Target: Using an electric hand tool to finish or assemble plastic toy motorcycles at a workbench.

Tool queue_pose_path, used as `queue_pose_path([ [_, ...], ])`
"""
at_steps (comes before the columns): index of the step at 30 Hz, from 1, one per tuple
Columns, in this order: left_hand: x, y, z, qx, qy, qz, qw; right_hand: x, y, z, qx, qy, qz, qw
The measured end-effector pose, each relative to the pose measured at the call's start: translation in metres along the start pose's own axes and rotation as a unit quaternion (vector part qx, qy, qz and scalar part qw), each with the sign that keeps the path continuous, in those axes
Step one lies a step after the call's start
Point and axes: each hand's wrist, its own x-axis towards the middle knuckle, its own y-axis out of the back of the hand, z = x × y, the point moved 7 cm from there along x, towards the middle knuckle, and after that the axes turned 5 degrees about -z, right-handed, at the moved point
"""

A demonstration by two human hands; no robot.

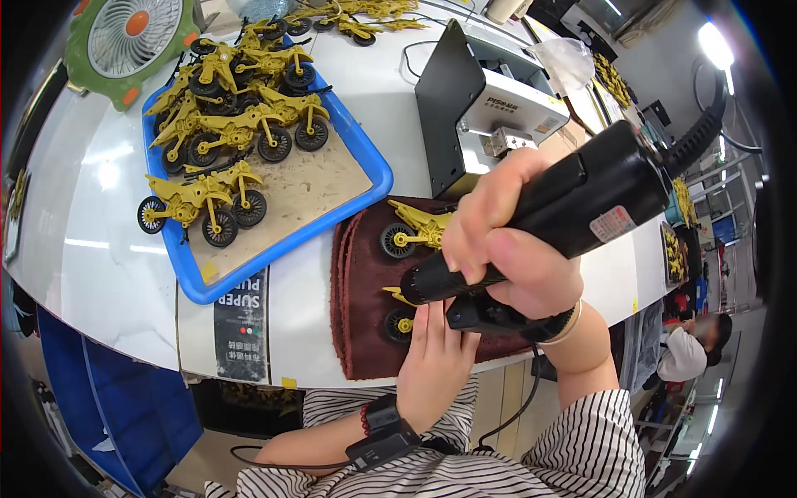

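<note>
My right hand [519,241] is wrapped round a black corded power screwdriver [581,195], its nose pointing left and down over a maroon cloth [361,282]. Beneath the tool, my left hand [440,365] lies with its fingers stretched forward, against yellow toy motorcycle parts with a black wheel [398,325]. The left fingertips are partly covered by the tool. Just beyond on the cloth lies a yellow toy motorcycle body [422,222] with another black wheel [398,241]; the right hand and tool hide the rest. Whether both wheels belong to one toy I cannot tell.
A blue tray [378,170] at the left holds several yellow toy motorcycles [241,124]. Behind the cloth stands a black and white machine [498,112]. A green fan [133,46] stands at the far left. The tool's cable [697,137] rises to the right. A person [693,353] is farther right.
</note>
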Motion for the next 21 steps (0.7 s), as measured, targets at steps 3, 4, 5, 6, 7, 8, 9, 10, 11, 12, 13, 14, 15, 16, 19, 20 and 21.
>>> queue_pose_path([
  [3, -0.001, -0.002, 0.002, -0.004, -0.004, -0.024, 1.000, 0.000, -0.004, -0.003, -0.031, -0.001, -0.027, 0.999],
  [4, -0.001, -0.004, 0.003, -0.007, -0.006, -0.042, 0.999, 0.001, -0.008, -0.005, -0.069, -0.003, -0.057, 0.996],
  [5, -0.002, -0.001, 0.003, -0.007, -0.010, -0.030, 0.999, 0.000, -0.010, -0.007, -0.047, 0.004, -0.017, 0.999],
  [6, -0.005, -0.003, 0.003, -0.002, -0.010, -0.029, 1.000, 0.000, -0.013, -0.007, -0.023, 0.012, 0.021, 0.999],
  [7, -0.009, -0.005, 0.000, -0.028, 0.004, -0.025, 0.999, -0.002, -0.016, -0.012, -0.069, 0.023, -0.006, 0.997],
  [8, -0.011, -0.006, -0.005, -0.053, 0.019, -0.021, 0.998, -0.004, -0.017, -0.019, -0.114, 0.035, -0.034, 0.992],
  [9, -0.010, -0.014, -0.021, 0.007, 0.039, -0.094, 0.995, 0.005, -0.018, -0.023, -0.081, 0.100, -0.102, 0.986],
  [10, 0.002, 0.006, 0.006, -0.020, -0.005, -0.040, 0.999, -0.014, -0.009, -0.084, -0.133, 0.161, -0.110, 0.972],
  [11, 0.005, 0.006, 0.005, -0.006, -0.005, -0.049, 0.999, -0.021, 0.004, -0.109, -0.056, 0.223, -0.056, 0.971],
  [12, 0.009, 0.011, 0.017, -0.006, -0.034, -0.052, 0.998, -0.040, 0.016, -0.148, -0.009, 0.287, 0.012, 0.958],
  [13, 0.003, 0.006, -0.002, -0.005, 0.012, -0.084, 0.996, -0.028, 0.025, -0.151, 0.031, 0.306, -0.025, 0.951],
  [14, 0.006, 0.010, -0.003, -0.004, 0.006, -0.081, 0.997, -0.029, 0.035, -0.167, 0.026, 0.332, -0.040, 0.942],
  [15, 0.006, 0.018, -0.003, -0.069, 0.012, -0.079, 0.994, -0.031, 0.045, -0.171, -0.010, 0.317, 0.004, 0.948],
  [16, 0.008, 0.025, -0.003, -0.135, 0.015, -0.077, 0.988, -0.033, 0.055, -0.173, -0.047, 0.301, 0.050, 0.951],
  [19, 0.025, 0.056, -0.008, -0.157, -0.002, -0.032, 0.987, -0.029, 0.077, -0.151, -0.182, 0.350, 0.093, 0.914],
  [20, 0.031, 0.065, -0.012, -0.152, -0.009, -0.005, 0.988, -0.028, 0.079, -0.140, -0.244, 0.387, 0.140, 0.878],
  [21, 0.038, 0.067, -0.017, -0.146, -0.016, -0.006, 0.989, -0.020, 0.087, -0.134, -0.179, 0.351, 0.140, 0.908],
])
